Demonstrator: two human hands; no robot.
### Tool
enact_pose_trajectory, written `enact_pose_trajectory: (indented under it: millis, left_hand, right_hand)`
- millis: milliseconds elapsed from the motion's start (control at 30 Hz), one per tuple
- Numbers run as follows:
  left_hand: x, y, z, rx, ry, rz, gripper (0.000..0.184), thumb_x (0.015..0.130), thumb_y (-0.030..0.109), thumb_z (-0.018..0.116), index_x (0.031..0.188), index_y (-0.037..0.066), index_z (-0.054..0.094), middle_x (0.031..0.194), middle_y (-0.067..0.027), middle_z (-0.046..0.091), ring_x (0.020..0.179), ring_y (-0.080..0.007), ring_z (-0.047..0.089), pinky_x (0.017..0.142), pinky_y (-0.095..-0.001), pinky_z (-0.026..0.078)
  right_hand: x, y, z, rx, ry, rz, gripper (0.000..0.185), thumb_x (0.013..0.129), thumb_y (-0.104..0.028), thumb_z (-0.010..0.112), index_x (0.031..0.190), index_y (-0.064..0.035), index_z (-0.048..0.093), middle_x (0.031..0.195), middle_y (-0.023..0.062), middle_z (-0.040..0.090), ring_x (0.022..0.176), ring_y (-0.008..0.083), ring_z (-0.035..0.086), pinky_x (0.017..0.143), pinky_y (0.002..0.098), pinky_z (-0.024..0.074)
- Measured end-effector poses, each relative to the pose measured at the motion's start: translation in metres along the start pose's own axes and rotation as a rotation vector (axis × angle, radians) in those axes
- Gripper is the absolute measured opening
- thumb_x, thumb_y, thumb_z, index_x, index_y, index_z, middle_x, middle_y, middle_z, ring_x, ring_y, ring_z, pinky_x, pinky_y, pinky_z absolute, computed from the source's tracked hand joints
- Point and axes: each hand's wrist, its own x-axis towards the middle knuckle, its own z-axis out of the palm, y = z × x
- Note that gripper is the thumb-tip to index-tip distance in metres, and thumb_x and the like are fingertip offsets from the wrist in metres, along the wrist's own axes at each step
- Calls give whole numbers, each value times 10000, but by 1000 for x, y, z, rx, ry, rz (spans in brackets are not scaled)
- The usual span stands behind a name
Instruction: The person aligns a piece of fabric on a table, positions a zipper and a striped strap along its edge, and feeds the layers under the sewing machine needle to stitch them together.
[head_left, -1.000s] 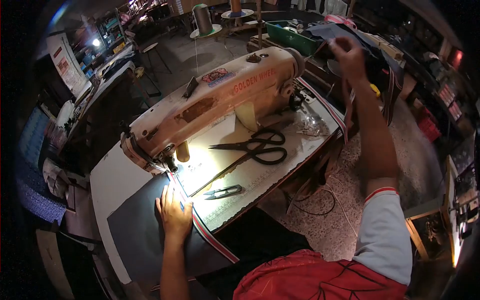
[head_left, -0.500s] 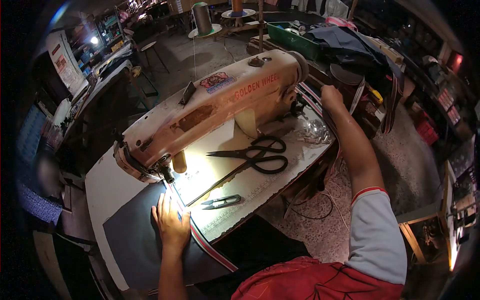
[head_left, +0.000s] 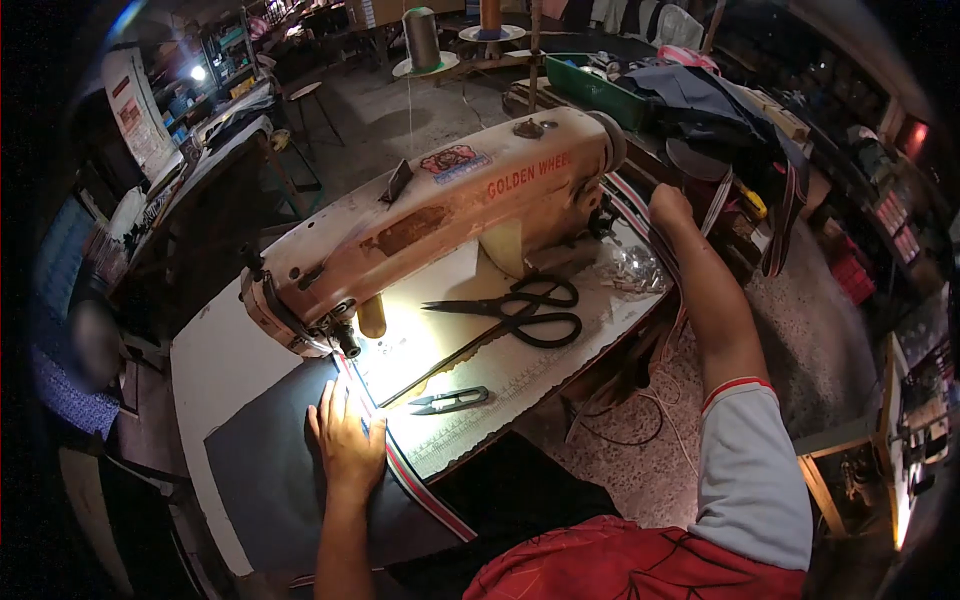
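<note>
My left hand [head_left: 350, 437] lies spread on dark sheet material [head_left: 265, 455], beside a red, white and blue striped strip [head_left: 410, 478] along its edge. The strip runs up under the head of a sewing machine [head_left: 430, 220]. At the machine's far right end, my right hand [head_left: 670, 210] is closed next to more striped strip [head_left: 628, 203]; what its fingers hold, if anything, is hidden. Large black scissors [head_left: 515, 310] and small thread snips [head_left: 450, 400] rest on the lit white table [head_left: 540, 375].
A clear bag of small parts [head_left: 630, 268] lies near the table's right edge. Behind the machine stand a green bin [head_left: 595, 90] and thread cones [head_left: 421, 38]. Dark fabric [head_left: 700, 95] is piled at the back right. A stool [head_left: 305, 92] stands farther back.
My right hand has come down from above the dark pile to the strip by the machine's right end. My left hand has stayed on the dark sheet.
</note>
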Motion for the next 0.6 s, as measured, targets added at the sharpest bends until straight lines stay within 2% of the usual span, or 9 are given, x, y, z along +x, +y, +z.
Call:
enact_pose_trajectory:
  millis: [67,133,200,267,333,400,467,500,600]
  left_hand:
    - [-1,-1,0,19,-11,9,609,882,299,624,1382,-25,502,1514,-178,428,1440,-349,337,1184,-590,182]
    - [-1,-1,-1,20,-6,4,607,880,296,625,1380,-26,503,1511,-178,431,1438,-349,339,1183,-591,184]
    - [-1,0,0,18,-8,8,606,879,294,626,1378,-27,505,1508,-179,434,1436,-350,342,1182,-591,187]
    - [-1,1,-1,11,-2,5,600,877,286,626,1376,-25,508,1508,-176,437,1434,-350,345,1181,-592,188]
    - [-1,8,-6,-21,-13,-5,559,891,241,606,1376,-22,516,1511,-204,435,1451,-355,332,1200,-559,162]
    - [-1,7,-7,-12,-17,-9,558,900,245,597,1383,-21,510,1515,-201,432,1452,-354,331,1199,-561,163]
    - [-1,7,-6,-10,-15,-2,557,905,254,593,1383,-20,510,1515,-201,432,1451,-356,331,1198,-563,166]
    - [0,7,-6,-10,-15,-3,553,909,258,589,1381,-20,512,1513,-204,433,1451,-357,331,1197,-564,166]
    - [-1,2,-1,-13,9,5,554,894,262,607,1366,-15,520,1511,-186,433,1444,-353,335,1187,-579,181]
  right_hand:
    - [-20,-14,-25,-88,1,-43,248,930,-119,620,1128,7,698,1208,268,653,1113,454,633,876,553,542]
    - [-17,-18,-33,-30,93,-24,235,950,-136,590,1113,11,673,1172,272,660,1081,466,637,870,558,539]
    - [-14,-14,-50,71,354,-133,220,966,-158,565,1097,6,630,1110,260,671,1031,468,639,856,551,531]
    - [7,-5,-70,160,366,-166,234,956,-193,588,1106,-13,598,1063,237,673,985,457,636,838,536,522]
    - [29,8,-89,328,431,-260,328,905,-282,696,1098,-29,616,1028,206,677,947,403,655,799,516,518]
    - [55,22,-105,602,484,-423,369,885,-290,739,1122,-30,629,970,164,685,856,316,677,733,451,539]
    - [31,18,-135,989,370,-393,367,912,-279,733,1161,-28,632,912,111,679,773,223,666,668,384,542]
    - [1,14,-154,1026,355,-417,322,962,-271,689,1166,-28,632,889,68,663,743,171,647,623,363,539]
    - [-65,28,-194,1064,335,-479,273,999,-282,643,1165,-66,647,886,53,642,722,161,604,633,414,489]
